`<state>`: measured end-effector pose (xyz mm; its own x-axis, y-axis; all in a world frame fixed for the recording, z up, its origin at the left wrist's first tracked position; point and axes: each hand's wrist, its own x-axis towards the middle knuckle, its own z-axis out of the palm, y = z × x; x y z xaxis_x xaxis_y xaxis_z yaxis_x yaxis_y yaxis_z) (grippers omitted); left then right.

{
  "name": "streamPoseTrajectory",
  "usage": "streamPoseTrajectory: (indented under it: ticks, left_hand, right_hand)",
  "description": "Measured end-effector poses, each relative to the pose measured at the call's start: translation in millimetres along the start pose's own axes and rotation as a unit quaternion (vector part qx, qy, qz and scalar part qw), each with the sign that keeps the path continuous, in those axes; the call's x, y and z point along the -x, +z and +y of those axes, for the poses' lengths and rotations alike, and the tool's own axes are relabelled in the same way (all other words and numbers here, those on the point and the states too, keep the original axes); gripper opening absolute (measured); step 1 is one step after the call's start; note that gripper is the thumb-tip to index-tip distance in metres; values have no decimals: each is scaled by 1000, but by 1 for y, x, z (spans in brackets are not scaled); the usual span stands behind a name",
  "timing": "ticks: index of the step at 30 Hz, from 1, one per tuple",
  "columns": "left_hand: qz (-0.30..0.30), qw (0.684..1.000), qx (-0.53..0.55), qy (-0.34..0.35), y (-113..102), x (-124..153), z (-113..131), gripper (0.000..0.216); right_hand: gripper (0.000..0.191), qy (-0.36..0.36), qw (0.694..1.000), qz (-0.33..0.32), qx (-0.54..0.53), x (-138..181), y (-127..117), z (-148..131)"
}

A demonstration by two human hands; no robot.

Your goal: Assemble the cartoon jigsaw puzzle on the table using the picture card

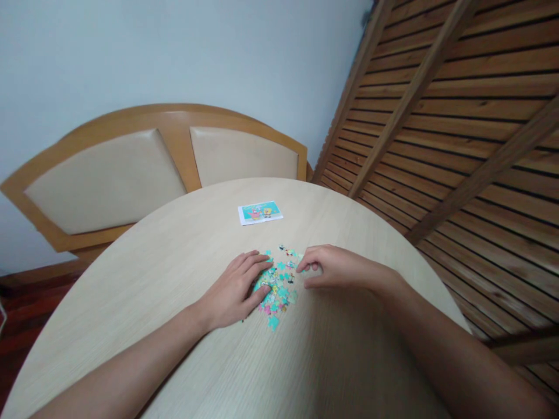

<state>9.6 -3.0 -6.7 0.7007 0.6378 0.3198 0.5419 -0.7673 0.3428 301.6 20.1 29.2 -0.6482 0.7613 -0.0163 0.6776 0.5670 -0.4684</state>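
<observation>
A heap of small jigsaw puzzle pieces, mostly turquoise with bits of yellow, pink and black, lies loosely spread on the table. My left hand rests palm down along the heap's left side, fingers stretched and thumb spread, covering some pieces. At the right edge of the heap is my right hand, its fingers bent and the thumb apart from them. Its index fingertip comes close to the pieces; whether it touches one I cannot tell. Nothing shows between its fingers and thumb.
Beyond the heap lies a small picture card with cartoon figures on turquoise. The round pale wooden table carries everything. A padded wooden headboard stands behind it, and a slatted wooden panel rises on the right.
</observation>
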Motion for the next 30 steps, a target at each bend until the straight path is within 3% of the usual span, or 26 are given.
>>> streamPoseTrajectory:
  ticks: [11, 23, 30]
  left_hand:
    - [31, 999, 40, 1, -4, -6, 4, 20]
    - [35, 999, 6, 0, -4, -7, 6, 29]
    - [31, 999, -33, -23, 0, -4, 3, 40]
  right_hand:
    - [26, 39, 999, -10, -29, -1, 1, -11]
    - [4, 16, 991, -39, -123, -6, 7, -25]
    - [9, -64, 992, 106, 13, -16, 21, -28]
